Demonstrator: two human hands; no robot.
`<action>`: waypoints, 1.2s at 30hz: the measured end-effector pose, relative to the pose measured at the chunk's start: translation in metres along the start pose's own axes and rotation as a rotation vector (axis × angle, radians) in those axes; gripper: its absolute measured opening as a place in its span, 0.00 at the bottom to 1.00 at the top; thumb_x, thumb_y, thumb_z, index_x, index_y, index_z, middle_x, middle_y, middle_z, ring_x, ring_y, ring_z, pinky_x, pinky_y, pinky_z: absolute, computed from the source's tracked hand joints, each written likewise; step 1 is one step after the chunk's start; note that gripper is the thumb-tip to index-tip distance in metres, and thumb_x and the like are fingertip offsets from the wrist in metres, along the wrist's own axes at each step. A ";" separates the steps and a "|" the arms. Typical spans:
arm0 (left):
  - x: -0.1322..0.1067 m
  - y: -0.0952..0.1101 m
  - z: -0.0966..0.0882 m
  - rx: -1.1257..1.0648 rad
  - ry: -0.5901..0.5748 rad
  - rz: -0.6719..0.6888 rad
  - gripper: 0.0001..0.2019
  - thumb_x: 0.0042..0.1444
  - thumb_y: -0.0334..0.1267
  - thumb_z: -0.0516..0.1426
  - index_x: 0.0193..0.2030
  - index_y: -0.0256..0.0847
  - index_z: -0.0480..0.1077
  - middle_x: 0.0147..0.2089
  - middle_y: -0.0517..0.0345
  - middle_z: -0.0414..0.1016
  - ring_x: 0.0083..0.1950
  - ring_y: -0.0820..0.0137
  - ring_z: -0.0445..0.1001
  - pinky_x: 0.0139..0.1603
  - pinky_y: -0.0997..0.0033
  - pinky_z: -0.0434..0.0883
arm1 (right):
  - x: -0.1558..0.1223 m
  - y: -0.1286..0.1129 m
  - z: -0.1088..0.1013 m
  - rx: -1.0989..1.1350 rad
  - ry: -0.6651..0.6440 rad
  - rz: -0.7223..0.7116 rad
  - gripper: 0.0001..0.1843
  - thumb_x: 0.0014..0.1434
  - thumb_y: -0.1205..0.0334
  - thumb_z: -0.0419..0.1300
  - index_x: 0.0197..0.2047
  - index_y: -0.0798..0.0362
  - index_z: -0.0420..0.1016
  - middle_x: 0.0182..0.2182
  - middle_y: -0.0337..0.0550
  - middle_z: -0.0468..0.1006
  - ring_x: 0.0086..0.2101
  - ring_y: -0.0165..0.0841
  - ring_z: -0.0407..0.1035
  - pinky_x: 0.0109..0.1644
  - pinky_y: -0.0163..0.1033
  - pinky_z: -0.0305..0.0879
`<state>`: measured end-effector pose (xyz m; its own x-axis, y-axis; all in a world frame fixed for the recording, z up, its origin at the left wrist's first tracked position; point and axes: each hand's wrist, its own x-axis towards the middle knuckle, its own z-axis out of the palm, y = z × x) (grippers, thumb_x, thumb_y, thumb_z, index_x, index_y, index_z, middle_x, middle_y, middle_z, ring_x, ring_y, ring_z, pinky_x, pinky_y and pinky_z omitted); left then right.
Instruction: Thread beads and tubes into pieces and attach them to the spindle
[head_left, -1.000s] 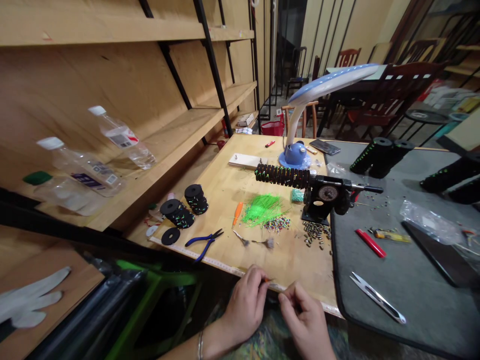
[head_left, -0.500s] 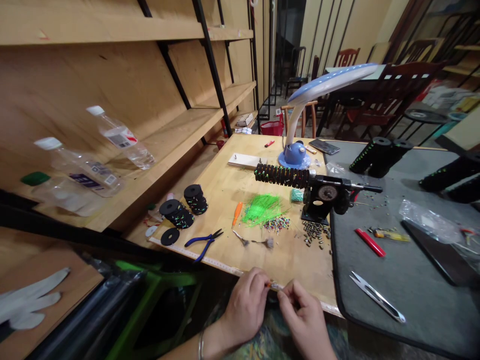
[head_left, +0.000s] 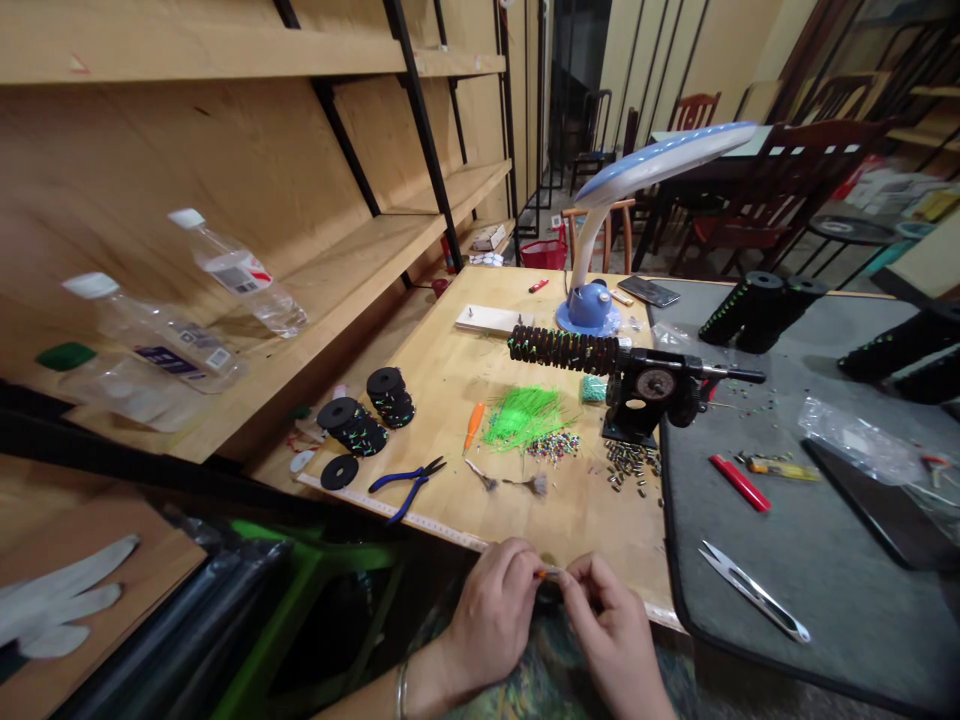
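Note:
At the table's front edge, my left hand (head_left: 496, 607) is closed in a pinch on a small orange-and-silver piece (head_left: 549, 575), too small to name. My right hand (head_left: 613, 625) pinches the other end of it with thumb and forefinger. Beyond the hands lie two small feathery tufts (head_left: 535, 485), blue-handled pliers (head_left: 409, 485) and an orange tapered tool (head_left: 474, 426). A heap of bright green strands (head_left: 525, 415) is beside many tiny coloured beads (head_left: 553, 446). Small metal tubes (head_left: 631, 462) are scattered below a black rotary vise (head_left: 645, 390) bearing a black ribbed foam roll (head_left: 562, 351).
A blue desk lamp (head_left: 589, 308) stands at the back. Black foam spools (head_left: 346, 420) are at the left edge. On the grey mat (head_left: 720, 570) lie thread snips (head_left: 754, 592) and a red tube (head_left: 739, 484). Plastic bottles (head_left: 247, 275) rest on the left shelf.
Both hands still pinch the small piece between them. The right fingers have shifted slightly along it, and the piece has turned a little.

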<state>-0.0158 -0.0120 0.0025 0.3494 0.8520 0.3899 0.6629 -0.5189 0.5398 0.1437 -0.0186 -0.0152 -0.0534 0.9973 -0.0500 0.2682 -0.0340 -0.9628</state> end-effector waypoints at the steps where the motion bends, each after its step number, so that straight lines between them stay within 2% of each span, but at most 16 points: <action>1: 0.000 0.000 0.000 -0.003 0.002 0.008 0.08 0.62 0.27 0.47 0.40 0.40 0.65 0.36 0.50 0.72 0.36 0.66 0.70 0.37 0.68 0.69 | 0.000 0.000 0.000 0.008 -0.001 0.003 0.16 0.61 0.51 0.55 0.27 0.52 0.66 0.20 0.33 0.62 0.22 0.29 0.57 0.25 0.32 0.54; 6: 0.002 0.001 0.000 0.004 0.005 0.044 0.08 0.61 0.27 0.47 0.40 0.39 0.65 0.36 0.50 0.72 0.36 0.65 0.70 0.37 0.68 0.69 | 0.002 -0.002 -0.003 0.060 0.000 0.036 0.15 0.60 0.49 0.56 0.31 0.53 0.70 0.20 0.33 0.63 0.22 0.29 0.58 0.26 0.32 0.55; 10: 0.001 0.000 0.000 0.000 -0.026 0.043 0.09 0.61 0.27 0.47 0.41 0.40 0.65 0.37 0.50 0.72 0.36 0.65 0.70 0.37 0.67 0.69 | 0.005 -0.006 -0.004 0.155 -0.039 0.111 0.20 0.57 0.45 0.57 0.37 0.55 0.73 0.19 0.33 0.66 0.22 0.31 0.60 0.27 0.34 0.58; 13: 0.000 -0.001 0.001 -0.016 -0.039 0.058 0.10 0.61 0.27 0.46 0.42 0.40 0.66 0.37 0.49 0.72 0.37 0.65 0.71 0.38 0.67 0.69 | 0.008 -0.008 -0.003 0.259 -0.062 0.158 0.22 0.53 0.42 0.60 0.34 0.55 0.74 0.21 0.36 0.70 0.24 0.32 0.63 0.29 0.35 0.60; 16: 0.000 -0.001 0.003 -0.051 -0.062 0.052 0.10 0.61 0.27 0.45 0.42 0.40 0.66 0.38 0.49 0.72 0.38 0.65 0.70 0.39 0.66 0.69 | 0.011 -0.006 -0.002 0.358 -0.047 0.192 0.23 0.50 0.40 0.63 0.28 0.54 0.72 0.19 0.34 0.66 0.21 0.29 0.58 0.26 0.33 0.58; 18: 0.000 -0.001 0.003 -0.119 -0.089 0.011 0.09 0.61 0.27 0.46 0.41 0.40 0.65 0.37 0.49 0.71 0.38 0.65 0.70 0.39 0.67 0.69 | 0.012 -0.003 -0.002 0.427 -0.028 0.244 0.23 0.48 0.39 0.64 0.26 0.53 0.69 0.16 0.29 0.60 0.19 0.26 0.52 0.22 0.31 0.51; 21: 0.002 0.001 0.001 -0.279 -0.138 -0.139 0.06 0.61 0.30 0.47 0.39 0.41 0.64 0.35 0.52 0.69 0.36 0.66 0.69 0.37 0.69 0.67 | 0.013 0.001 -0.002 0.519 -0.035 0.342 0.25 0.46 0.38 0.65 0.25 0.51 0.64 0.14 0.25 0.52 0.16 0.23 0.43 0.19 0.30 0.40; 24: 0.005 0.003 -0.005 -0.431 -0.185 -0.291 0.04 0.62 0.34 0.48 0.37 0.41 0.63 0.34 0.55 0.68 0.36 0.67 0.68 0.38 0.69 0.66 | 0.014 -0.001 -0.003 0.567 -0.059 0.382 0.26 0.44 0.36 0.65 0.25 0.51 0.63 0.13 0.23 0.50 0.16 0.22 0.41 0.19 0.29 0.37; 26: 0.005 0.003 -0.007 -0.551 -0.227 -0.340 0.04 0.62 0.37 0.49 0.38 0.41 0.63 0.35 0.56 0.68 0.37 0.68 0.67 0.39 0.69 0.66 | 0.014 -0.005 -0.004 0.577 -0.066 0.382 0.26 0.44 0.36 0.65 0.25 0.51 0.63 0.13 0.23 0.49 0.16 0.22 0.41 0.19 0.29 0.37; 28: 0.005 0.002 -0.007 -0.689 -0.259 -0.349 0.10 0.58 0.44 0.55 0.41 0.40 0.63 0.36 0.56 0.67 0.36 0.69 0.65 0.38 0.70 0.66 | 0.014 -0.008 -0.005 0.576 -0.063 0.375 0.26 0.45 0.37 0.65 0.25 0.50 0.62 0.13 0.22 0.49 0.15 0.22 0.40 0.19 0.29 0.37; 30: 0.004 0.002 -0.003 -0.767 -0.269 -0.355 0.23 0.45 0.49 0.66 0.41 0.40 0.62 0.35 0.58 0.65 0.34 0.70 0.63 0.35 0.72 0.65 | 0.013 -0.009 -0.004 0.577 -0.050 0.368 0.26 0.46 0.37 0.64 0.25 0.50 0.62 0.12 0.22 0.48 0.15 0.22 0.39 0.19 0.29 0.36; 31: 0.004 0.002 -0.001 -0.762 -0.268 -0.368 0.27 0.39 0.48 0.69 0.40 0.40 0.62 0.34 0.60 0.64 0.33 0.71 0.62 0.34 0.73 0.65 | 0.012 -0.009 -0.004 0.576 -0.045 0.365 0.25 0.46 0.37 0.64 0.26 0.50 0.62 0.13 0.22 0.48 0.15 0.22 0.39 0.19 0.29 0.37; 32: 0.004 0.003 0.001 -0.731 -0.263 -0.387 0.27 0.37 0.46 0.70 0.38 0.40 0.62 0.33 0.61 0.64 0.32 0.72 0.61 0.33 0.73 0.64 | 0.011 -0.009 -0.003 0.574 -0.040 0.360 0.25 0.47 0.37 0.64 0.26 0.50 0.62 0.13 0.22 0.48 0.15 0.22 0.40 0.19 0.29 0.37; 33: 0.004 0.003 0.003 -0.687 -0.258 -0.405 0.23 0.40 0.43 0.69 0.36 0.40 0.62 0.32 0.62 0.63 0.32 0.72 0.62 0.33 0.74 0.63 | 0.011 -0.008 -0.002 0.570 -0.035 0.351 0.25 0.47 0.37 0.63 0.26 0.50 0.62 0.13 0.22 0.48 0.15 0.22 0.41 0.19 0.29 0.38; 36: 0.005 0.006 0.005 -0.581 -0.230 -0.411 0.07 0.54 0.35 0.59 0.33 0.40 0.62 0.30 0.61 0.65 0.32 0.72 0.64 0.34 0.74 0.62 | 0.010 -0.008 -0.001 0.536 -0.012 0.322 0.25 0.48 0.37 0.62 0.26 0.50 0.62 0.14 0.23 0.50 0.16 0.23 0.43 0.19 0.29 0.40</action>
<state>-0.0064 -0.0104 0.0038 0.3212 0.9451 -0.0599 0.3358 -0.0545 0.9404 0.1421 -0.0079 -0.0081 -0.0619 0.9309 -0.3601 -0.2471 -0.3639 -0.8981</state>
